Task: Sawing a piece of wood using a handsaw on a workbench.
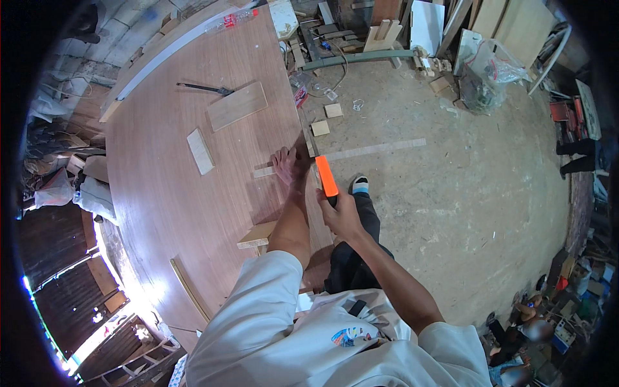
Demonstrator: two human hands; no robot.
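Strip (380,149) of pale wood lies across the edge of the table (161,213), one end on the top, the longer part running out over the floor (438,213). The left hand (291,166) rests on it close to that edge, fingers bent and slightly parted; whether they grip or only press, I cannot tell. The right hand (342,216) has its fingers curled shut round the grip of an orange tool (327,176), just beside the left hand. Farther up the table lie a board (238,106), a smaller block (200,151) and a dark rod (200,87).
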